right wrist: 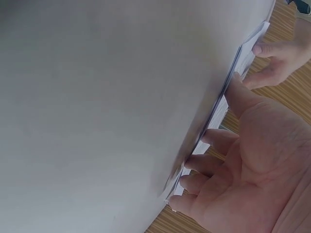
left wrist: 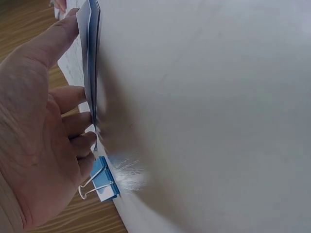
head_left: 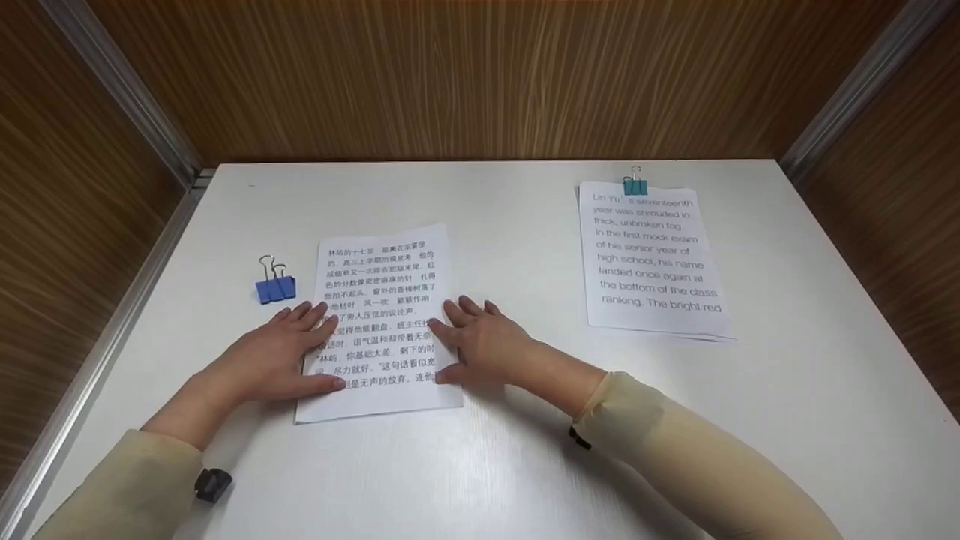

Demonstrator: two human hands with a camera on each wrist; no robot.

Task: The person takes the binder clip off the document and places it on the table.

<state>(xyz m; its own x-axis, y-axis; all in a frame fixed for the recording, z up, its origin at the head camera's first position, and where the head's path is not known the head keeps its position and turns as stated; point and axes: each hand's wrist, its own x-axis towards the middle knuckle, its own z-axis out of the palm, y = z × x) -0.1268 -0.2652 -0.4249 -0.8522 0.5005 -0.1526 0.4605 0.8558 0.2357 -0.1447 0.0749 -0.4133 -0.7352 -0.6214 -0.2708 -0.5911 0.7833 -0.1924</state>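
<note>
A stack of white paper sheets (head_left: 379, 300) printed with Chinese characters lies left of centre on the table. My left hand (head_left: 277, 356) rests along its left side, thumb on the lower part of the top sheet. On the opposite side, my right hand (head_left: 487, 345) touches the edge with its fingers spread and thumb near the lower corner. Both wrist views show the fingertips right at the sheets' edges; slight gaps show between layers in the left wrist view. A blue binder clip (head_left: 275, 289) with its wire handles up stands just beyond my left fingers.
Towards the back right lies another paper stack (head_left: 649, 255) with English text, held at its top by a teal binder clip (head_left: 636, 186). The white table (head_left: 525, 465) is bounded by wood-grain panels (head_left: 480, 82) at the back and sides.
</note>
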